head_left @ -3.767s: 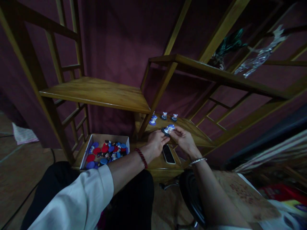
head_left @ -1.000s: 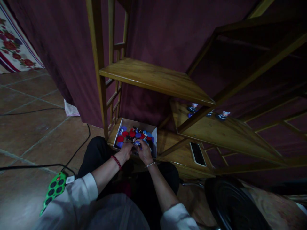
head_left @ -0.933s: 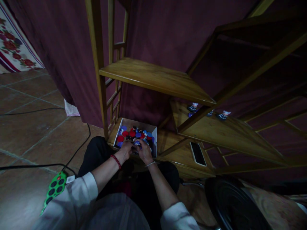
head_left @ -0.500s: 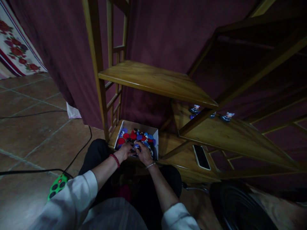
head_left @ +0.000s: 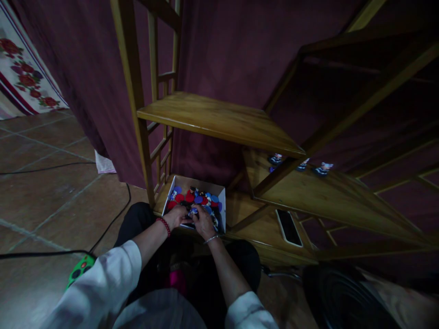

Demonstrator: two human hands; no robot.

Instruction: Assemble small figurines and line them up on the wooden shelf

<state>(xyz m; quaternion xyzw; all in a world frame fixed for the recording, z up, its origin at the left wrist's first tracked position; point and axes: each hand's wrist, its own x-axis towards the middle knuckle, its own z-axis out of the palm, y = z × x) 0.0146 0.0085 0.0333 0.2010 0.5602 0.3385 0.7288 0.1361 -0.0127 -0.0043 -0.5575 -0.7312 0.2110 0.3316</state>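
At lower centre, the left hand (head_left: 177, 215) and right hand (head_left: 203, 223) together grasp a small blue-and-white figurine (head_left: 194, 211) over an open box (head_left: 222, 211). Beyond, a phone (head_left: 289, 227) lies lower right; a striped figurine (head_left: 323, 169) stands right of centre.

Left sleeve (head_left: 113, 269): white, greyish in the shade; loose, creased, ending in a straight hem near the elbow
Right sleeve (head_left: 250, 311): same pale cloth, hemmed near the elbow, partly cut off by the lower edge
Left bracelet (head_left: 166, 224): dark red, round beads, worn close about the wrist
Right bracelet (head_left: 211, 238): thin, silvery; finer detail too small to tell
Top (head_left: 163, 310): dull grey over the torso
Trousers (head_left: 136, 218): black, folds mostly lost in shadow
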